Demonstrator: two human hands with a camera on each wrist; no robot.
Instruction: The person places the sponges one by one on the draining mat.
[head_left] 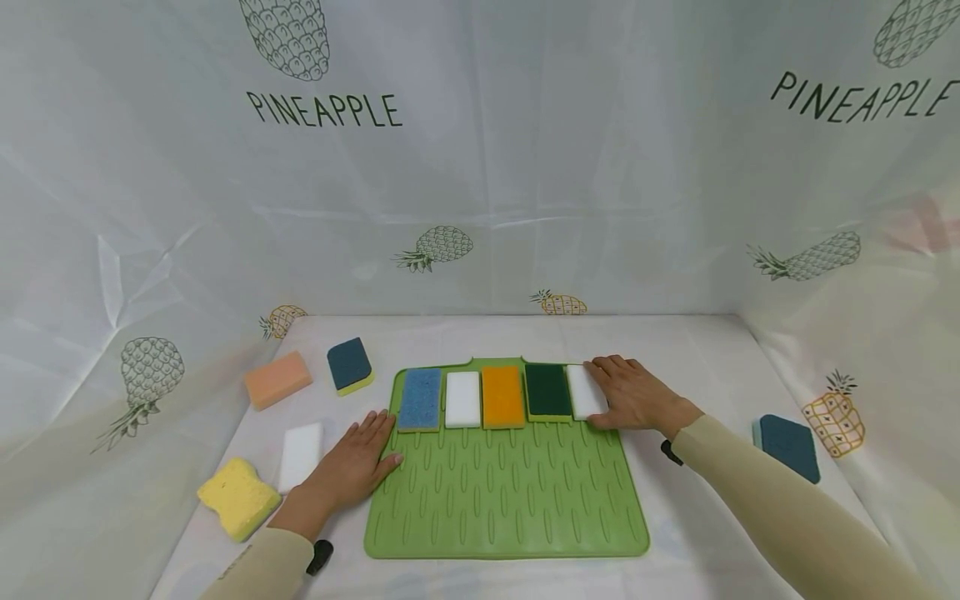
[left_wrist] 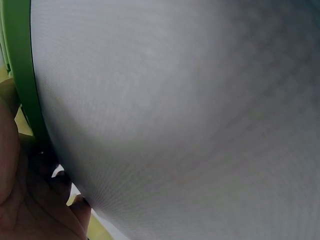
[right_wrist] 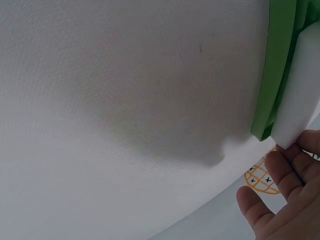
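Note:
A green ridged mat [head_left: 506, 500] lies on the table with a row of sponges along its far edge. From left these are a blue sponge [head_left: 421, 400], a white sponge [head_left: 462, 399], an orange one [head_left: 502, 397], a dark green scouring sponge [head_left: 547, 390] and, at the right end, a second white sponge [head_left: 585, 393]. My right hand [head_left: 641, 396] holds that end sponge, fingers at its far edge and thumb at its near corner. Along the mat's left edge rests my left hand [head_left: 348, 467], fingers extended, thumb over the rim.
Left of the mat lie a peach sponge [head_left: 277, 380], a navy-and-yellow sponge [head_left: 349, 365], another white sponge [head_left: 302, 454] and a yellow shaped sponge [head_left: 240, 498]. Far right is a dark blue sponge [head_left: 787, 447]. A pineapple-printed sheet [head_left: 585, 167] hangs behind and at the sides.

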